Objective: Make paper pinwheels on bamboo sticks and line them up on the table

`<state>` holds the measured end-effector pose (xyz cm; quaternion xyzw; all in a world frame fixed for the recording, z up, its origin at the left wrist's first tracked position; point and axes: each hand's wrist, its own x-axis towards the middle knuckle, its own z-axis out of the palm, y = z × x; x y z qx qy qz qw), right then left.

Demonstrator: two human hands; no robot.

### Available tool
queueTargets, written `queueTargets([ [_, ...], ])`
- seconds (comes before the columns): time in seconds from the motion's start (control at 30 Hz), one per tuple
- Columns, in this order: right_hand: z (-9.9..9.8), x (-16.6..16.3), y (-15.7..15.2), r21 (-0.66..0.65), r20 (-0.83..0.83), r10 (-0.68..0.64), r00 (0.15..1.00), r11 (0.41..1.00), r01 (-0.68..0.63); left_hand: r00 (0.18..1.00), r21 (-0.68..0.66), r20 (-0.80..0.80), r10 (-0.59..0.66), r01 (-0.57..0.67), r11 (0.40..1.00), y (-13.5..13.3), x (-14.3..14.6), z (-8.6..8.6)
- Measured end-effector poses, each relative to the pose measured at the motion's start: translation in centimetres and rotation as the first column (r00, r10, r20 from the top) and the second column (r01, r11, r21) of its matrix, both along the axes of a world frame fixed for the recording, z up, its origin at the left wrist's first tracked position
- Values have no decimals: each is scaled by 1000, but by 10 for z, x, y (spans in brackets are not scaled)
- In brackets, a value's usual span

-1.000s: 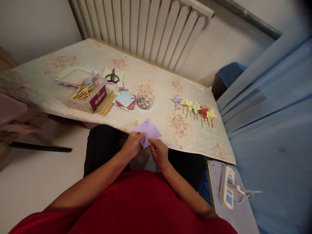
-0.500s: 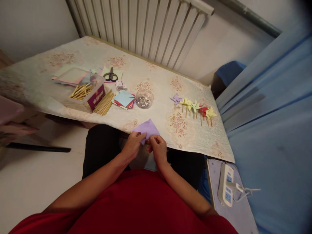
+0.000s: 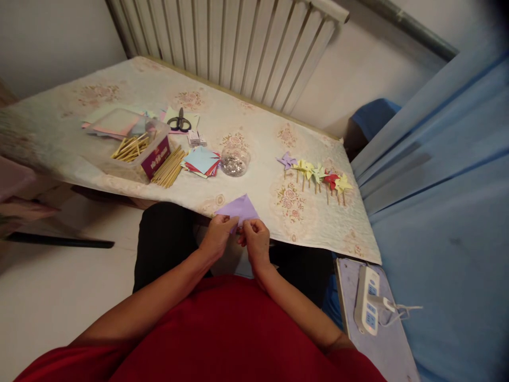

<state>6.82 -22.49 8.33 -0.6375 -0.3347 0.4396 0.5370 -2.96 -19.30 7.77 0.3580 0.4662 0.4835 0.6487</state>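
Note:
A purple square of paper is held over the table's near edge, one corner folded toward me. My left hand pinches its left lower edge. My right hand is closed on the lower corner beside it, fingers curled. Both hands sit close together just below the edge of the table, above my lap.
A clear box of wooden sticks, loose sticks, a stack of coloured paper squares, a jar of pins and scissors lie at the left. Several finished pinwheels lie at the right. A power strip rests on a stool.
My right hand has curled in and folded the paper's lower right part toward the left hand, so less purple paper shows. The view has shifted slightly.

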Motion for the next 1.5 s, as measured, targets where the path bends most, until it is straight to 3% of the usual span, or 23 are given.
queueTargets([
  [0.73,-2,-1,-2,3,31,18,999,1000,-18,998,6,-53,37,-37,999,-1,-2,7],
  [0.87,-2,20,2,65,168,-136,976,990,127,999,-3,-21,33,-33,999,4,-8,8],
  [0.97,4,48,13,128,222,-221,950,972,196,999,-27,-8,-53,52,998,9,-14,7],
  [1.07,12,68,24,41,88,90,992,995,-93,989,-54,-13,-144,143,988,12,-17,9],
  [1.13,17,72,28,-31,-47,307,950,951,-309,979,-53,-5,-204,204,978,13,-16,14],
  [1.2,19,67,30,-71,-135,429,893,895,-440,966,-43,-1,-257,257,966,12,-16,19],
  [1.3,19,57,30,-79,-159,470,868,870,-486,950,-42,-36,-310,309,950,12,-16,25],
  [1.5,14,50,33,-11,18,451,892,892,-451,916,-39,-100,-389,387,921,17,-21,22],
])
